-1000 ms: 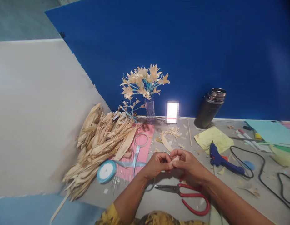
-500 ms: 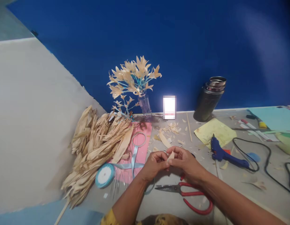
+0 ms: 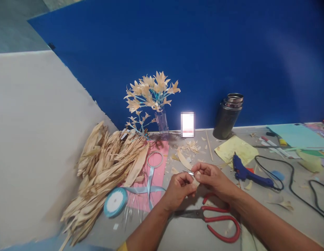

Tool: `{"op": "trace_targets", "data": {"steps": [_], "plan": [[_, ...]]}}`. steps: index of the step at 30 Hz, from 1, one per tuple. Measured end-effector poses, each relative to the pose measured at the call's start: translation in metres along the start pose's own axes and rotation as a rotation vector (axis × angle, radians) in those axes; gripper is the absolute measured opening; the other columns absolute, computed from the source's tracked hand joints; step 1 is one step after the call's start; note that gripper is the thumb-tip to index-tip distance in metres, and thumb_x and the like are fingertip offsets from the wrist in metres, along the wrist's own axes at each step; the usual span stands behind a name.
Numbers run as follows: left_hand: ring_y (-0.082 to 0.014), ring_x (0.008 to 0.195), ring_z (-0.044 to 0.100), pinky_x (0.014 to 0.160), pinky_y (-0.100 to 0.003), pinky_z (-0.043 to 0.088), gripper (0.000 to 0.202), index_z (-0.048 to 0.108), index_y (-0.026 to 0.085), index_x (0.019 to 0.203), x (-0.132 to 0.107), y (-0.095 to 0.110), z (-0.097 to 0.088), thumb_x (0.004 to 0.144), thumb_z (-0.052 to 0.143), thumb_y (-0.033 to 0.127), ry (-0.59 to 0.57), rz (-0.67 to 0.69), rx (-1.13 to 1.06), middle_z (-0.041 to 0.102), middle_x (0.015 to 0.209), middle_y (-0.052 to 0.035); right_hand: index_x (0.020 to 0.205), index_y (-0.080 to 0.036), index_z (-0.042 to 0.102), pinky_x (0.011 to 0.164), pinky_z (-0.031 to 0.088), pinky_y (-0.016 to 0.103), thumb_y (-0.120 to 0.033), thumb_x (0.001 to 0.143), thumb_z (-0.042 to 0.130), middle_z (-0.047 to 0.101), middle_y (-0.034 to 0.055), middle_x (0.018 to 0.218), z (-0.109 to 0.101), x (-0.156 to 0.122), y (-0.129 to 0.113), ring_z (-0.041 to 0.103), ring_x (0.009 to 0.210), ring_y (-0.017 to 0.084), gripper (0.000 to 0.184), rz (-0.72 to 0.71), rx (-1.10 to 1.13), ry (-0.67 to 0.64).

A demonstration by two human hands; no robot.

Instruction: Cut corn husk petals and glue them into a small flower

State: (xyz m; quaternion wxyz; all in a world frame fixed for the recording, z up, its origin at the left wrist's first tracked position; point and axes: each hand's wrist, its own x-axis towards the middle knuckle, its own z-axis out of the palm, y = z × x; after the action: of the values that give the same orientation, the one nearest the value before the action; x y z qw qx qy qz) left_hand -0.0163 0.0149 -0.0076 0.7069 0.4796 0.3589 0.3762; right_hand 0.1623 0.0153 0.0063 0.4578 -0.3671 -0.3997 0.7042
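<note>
My left hand [image 3: 181, 190] and my right hand [image 3: 210, 177] meet over the table, fingertips closed on a small pale piece of dried corn husk [image 3: 196, 181]. A narrow metal tip [image 3: 188, 172] shows just beyond the fingers; the rest of it is hidden. Below my hands lie red-handled scissors [image 3: 222, 219], partly covered by my left forearm. Another red curved handle [image 3: 208, 198] pokes out under my right hand. Past my fingers rests a long curved husk strip [image 3: 183, 159].
A bundle of dried husks [image 3: 99, 188] and a ribbon spool [image 3: 115, 202] lie left. Husk flowers [image 3: 151, 90] stand in a clear vase [image 3: 162, 123]. A blue glue gun [image 3: 249, 174], its cord, yellow paper [image 3: 236, 150] and a dark flask [image 3: 227, 116] are right.
The view has shifted slightly. My fingers have turned the husk piece and moved a little to the right. The metal tip and more of the second red handle now show.
</note>
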Motion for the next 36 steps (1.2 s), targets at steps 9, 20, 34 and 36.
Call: {"op": "trace_targets", "data": {"steps": [9,20,34,36], "plan": [[-0.0079,0.051,0.052,0.050,-0.020,0.037,0.037,0.059,0.015,0.071,-0.013,0.013,0.001,0.068,0.085,0.042,0.249,-0.046,-0.189,0.060,0.060,0.0016,0.078,-0.020,0.064,0.047,0.028,0.022,-0.044,0.070,0.085,0.048,-0.0071,0.056,-0.021,0.014,-0.007,0.039,0.048,0.009,0.034,-0.078,-0.068,0.337],[-0.0083,0.055,0.054,0.050,-0.019,0.040,0.040,0.059,0.016,0.073,-0.035,0.035,-0.036,0.062,0.089,0.039,0.493,-0.040,-0.261,0.062,0.064,0.0014,0.076,-0.022,0.063,0.063,0.034,0.028,-0.017,0.072,0.063,0.069,0.0022,0.083,-0.019,-0.072,-0.021,0.058,0.073,0.020,0.006,0.134,-1.378,-0.117],[-0.0125,0.061,0.059,0.064,-0.027,0.046,0.034,0.062,0.016,0.077,-0.011,0.033,0.023,0.073,0.081,0.044,-0.139,-0.206,-0.062,0.071,0.076,-0.0058,0.077,-0.019,0.068,0.061,0.028,0.028,-0.038,0.096,0.058,0.071,0.0058,0.073,-0.052,0.007,-0.018,0.061,0.069,0.020,0.028,-0.138,-1.552,0.001],[-0.0183,0.077,0.067,0.074,-0.030,0.049,0.030,0.063,0.016,0.078,-0.010,0.018,0.050,0.076,0.079,0.042,-0.416,-0.235,0.013,0.074,0.093,-0.0090,0.078,-0.019,0.069,0.062,0.028,0.028,-0.036,0.097,0.057,0.072,0.0058,0.077,-0.055,0.015,-0.024,0.060,0.071,0.019,0.028,-0.155,-1.528,0.026]]}}
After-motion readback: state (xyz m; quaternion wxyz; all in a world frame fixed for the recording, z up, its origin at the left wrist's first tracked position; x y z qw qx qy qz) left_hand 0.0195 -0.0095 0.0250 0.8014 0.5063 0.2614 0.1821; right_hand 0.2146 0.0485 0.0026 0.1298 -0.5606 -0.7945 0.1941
